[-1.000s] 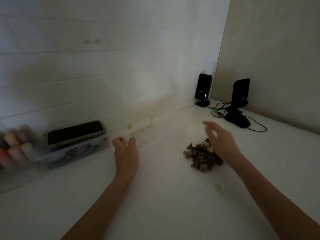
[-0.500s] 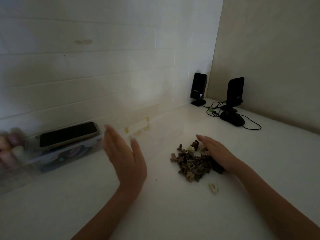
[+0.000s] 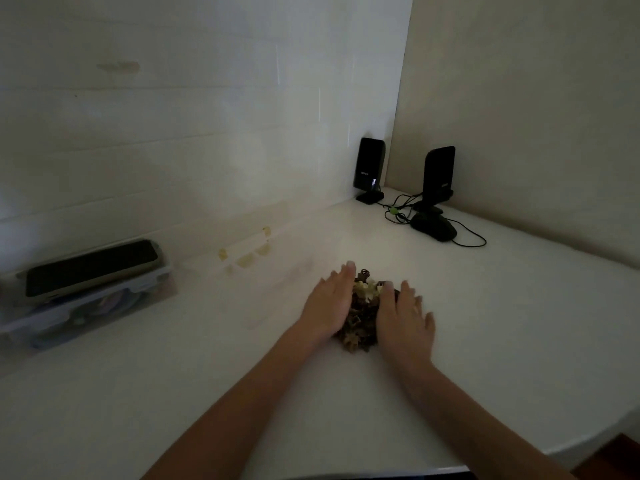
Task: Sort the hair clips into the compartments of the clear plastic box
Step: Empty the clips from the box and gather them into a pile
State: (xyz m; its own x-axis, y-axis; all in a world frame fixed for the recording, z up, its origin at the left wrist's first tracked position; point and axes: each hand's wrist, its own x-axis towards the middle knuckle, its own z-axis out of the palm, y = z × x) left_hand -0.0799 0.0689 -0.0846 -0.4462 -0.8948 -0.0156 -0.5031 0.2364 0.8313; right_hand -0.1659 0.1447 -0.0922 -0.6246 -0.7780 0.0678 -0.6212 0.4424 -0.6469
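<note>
A heap of small hair clips (image 3: 362, 315), brown, dark and cream, lies on the white table between my two hands. My left hand (image 3: 330, 304) presses against the heap's left side with straight fingers. My right hand (image 3: 403, 315) lies flat against its right side, fingers spread. The clear plastic box (image 3: 256, 258) stands open behind and to the left of the heap, faint against the white wall, its lid leaning back with yellowish catches showing. Its compartments are too faint to make out.
At the far left a phone (image 3: 91, 266) lies on a second plastic case (image 3: 86, 306). Two black speakers (image 3: 369, 168) (image 3: 438, 174) and a black mouse (image 3: 434, 228) with cables stand in the back right corner. The table edge (image 3: 588, 441) runs at lower right.
My left hand has come across from the box to the heap's left side. My right hand swept the scattered clips into a tighter heap, and the loose cream clip is gone from the table.
</note>
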